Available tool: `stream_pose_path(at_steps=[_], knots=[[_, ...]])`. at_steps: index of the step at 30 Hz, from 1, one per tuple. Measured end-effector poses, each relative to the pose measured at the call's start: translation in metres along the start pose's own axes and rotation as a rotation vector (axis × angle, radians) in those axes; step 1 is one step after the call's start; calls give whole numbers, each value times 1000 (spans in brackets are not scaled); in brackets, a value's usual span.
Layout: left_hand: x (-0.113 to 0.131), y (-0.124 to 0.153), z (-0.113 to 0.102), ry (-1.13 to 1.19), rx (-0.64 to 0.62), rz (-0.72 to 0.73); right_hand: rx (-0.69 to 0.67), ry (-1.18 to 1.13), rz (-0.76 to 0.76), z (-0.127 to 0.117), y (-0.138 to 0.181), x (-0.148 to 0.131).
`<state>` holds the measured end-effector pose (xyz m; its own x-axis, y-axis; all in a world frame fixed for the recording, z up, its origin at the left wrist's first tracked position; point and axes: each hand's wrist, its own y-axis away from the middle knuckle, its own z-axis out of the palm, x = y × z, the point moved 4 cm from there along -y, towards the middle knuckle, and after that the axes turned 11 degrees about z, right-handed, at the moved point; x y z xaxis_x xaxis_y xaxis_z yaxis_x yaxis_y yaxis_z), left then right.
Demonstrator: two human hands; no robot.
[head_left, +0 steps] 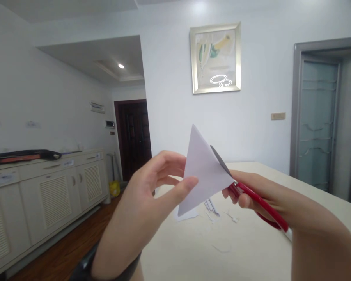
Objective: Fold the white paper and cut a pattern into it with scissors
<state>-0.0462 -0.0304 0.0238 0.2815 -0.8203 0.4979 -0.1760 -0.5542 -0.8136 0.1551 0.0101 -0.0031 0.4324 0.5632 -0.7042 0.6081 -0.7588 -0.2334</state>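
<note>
A white triangle of paper, seemingly folded, is held up above the table with its point upward. My left hand pinches it at the left side, thumb on the near face and fingers behind. In my right hand is a pair of scissors with red handles. Their dark blade lies along the paper's right edge, near the right corner. Part of the blades is hidden behind the paper, so I cannot tell how far they are apart.
On the white table below lie several thin paper strips, a flat paper piece and small scraps. A long cabinet stands on the left, and a framed picture hangs on the wall ahead.
</note>
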Motion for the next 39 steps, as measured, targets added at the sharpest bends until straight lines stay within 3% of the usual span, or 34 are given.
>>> stream_pose_path(at_steps=[3,8,13,28,39], knots=[[-3,-4,13,39,-103,-45,-47,-12,22,3,-1,-1],[-10,-10,24,58,-92,-60,-115,-35,37,5,-2,-2],[-15,-8,24,72,-62,-97,-149,-40,48,6,-4,0],[-9,-8,25,71,39,-118,-183,-123,-107,12,-5,-5],[-7,-8,24,74,27,-121,-155,-161,-67,12,-6,-6]])
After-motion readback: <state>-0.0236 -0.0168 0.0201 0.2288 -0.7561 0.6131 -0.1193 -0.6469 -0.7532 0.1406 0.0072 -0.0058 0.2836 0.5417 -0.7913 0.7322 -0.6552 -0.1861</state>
